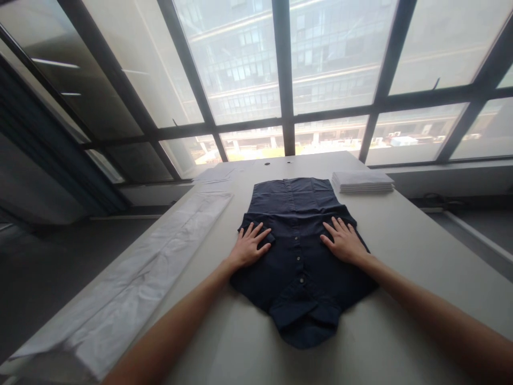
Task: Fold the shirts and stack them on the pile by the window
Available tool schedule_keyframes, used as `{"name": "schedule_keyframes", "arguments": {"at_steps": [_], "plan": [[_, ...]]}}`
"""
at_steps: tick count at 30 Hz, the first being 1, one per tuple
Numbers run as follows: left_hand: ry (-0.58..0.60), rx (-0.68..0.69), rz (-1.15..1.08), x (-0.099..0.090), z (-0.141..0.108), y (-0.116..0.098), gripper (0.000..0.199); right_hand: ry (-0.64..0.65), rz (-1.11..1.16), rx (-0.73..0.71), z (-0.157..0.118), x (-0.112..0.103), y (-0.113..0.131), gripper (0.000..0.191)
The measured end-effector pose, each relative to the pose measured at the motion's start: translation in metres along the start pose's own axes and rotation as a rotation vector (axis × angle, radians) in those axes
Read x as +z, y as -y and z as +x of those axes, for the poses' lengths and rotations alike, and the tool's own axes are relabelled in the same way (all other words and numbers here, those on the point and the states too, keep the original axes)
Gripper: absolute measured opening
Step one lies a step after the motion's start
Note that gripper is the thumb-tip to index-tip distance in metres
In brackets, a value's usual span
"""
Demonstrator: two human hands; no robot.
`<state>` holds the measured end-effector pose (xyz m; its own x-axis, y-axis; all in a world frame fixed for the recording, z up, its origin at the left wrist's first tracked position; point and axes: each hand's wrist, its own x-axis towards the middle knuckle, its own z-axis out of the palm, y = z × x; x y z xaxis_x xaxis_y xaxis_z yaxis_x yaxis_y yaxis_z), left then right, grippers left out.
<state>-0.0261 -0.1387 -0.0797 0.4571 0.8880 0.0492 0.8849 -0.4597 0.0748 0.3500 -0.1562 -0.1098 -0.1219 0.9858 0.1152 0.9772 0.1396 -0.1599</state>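
Observation:
A dark navy button-up shirt (296, 272) lies front side up on the white table (208, 321), its collar toward me and its hem toward the window. Several pale buttons run down the middle. My left hand (250, 245) rests flat on the shirt's left side, fingers spread, beside a folded bit of cloth that looks like a cuff. On the opposite side my right hand (342, 239) also presses flat with fingers apart. A raised crease crosses the shirt just beyond both hands.
Along the table's left side lies a long strip of clear plastic packaging (152, 267). White sheets (216, 175) are at the far left. A stack of folded white items (362, 182) sits at the far right. Large framed windows (286, 80) stand behind the table.

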Motion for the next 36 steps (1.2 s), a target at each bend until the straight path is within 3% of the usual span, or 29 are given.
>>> {"name": "schedule_keyframes", "arguments": {"at_steps": [5, 8, 22, 26, 30, 36], "plan": [[0.023, -0.039, -0.003, -0.003, 0.040, 0.010, 0.065, 0.028, -0.008, 0.006, 0.046, -0.005, -0.007, 0.068], [0.023, -0.042, 0.007, -0.005, 0.046, 0.011, 0.065, 0.036, -0.013, 0.007, 0.057, -0.007, -0.009, 0.067], [0.076, 0.022, -0.013, -0.004, -0.026, -0.007, 0.066, 0.018, 0.022, -0.021, -0.020, -0.005, 0.001, 0.069], [0.082, 0.027, -0.019, -0.013, -0.026, -0.010, 0.066, -0.044, 0.032, -0.010, -0.021, -0.009, 0.003, 0.067], [0.004, 0.032, -0.027, -0.014, -0.019, -0.018, 0.065, -0.147, 0.042, -0.022, -0.018, -0.012, 0.004, 0.063], [0.057, 0.066, -0.016, -0.003, -0.016, -0.024, 0.066, 0.006, 0.016, -0.030, -0.019, -0.005, 0.005, 0.063]]}}
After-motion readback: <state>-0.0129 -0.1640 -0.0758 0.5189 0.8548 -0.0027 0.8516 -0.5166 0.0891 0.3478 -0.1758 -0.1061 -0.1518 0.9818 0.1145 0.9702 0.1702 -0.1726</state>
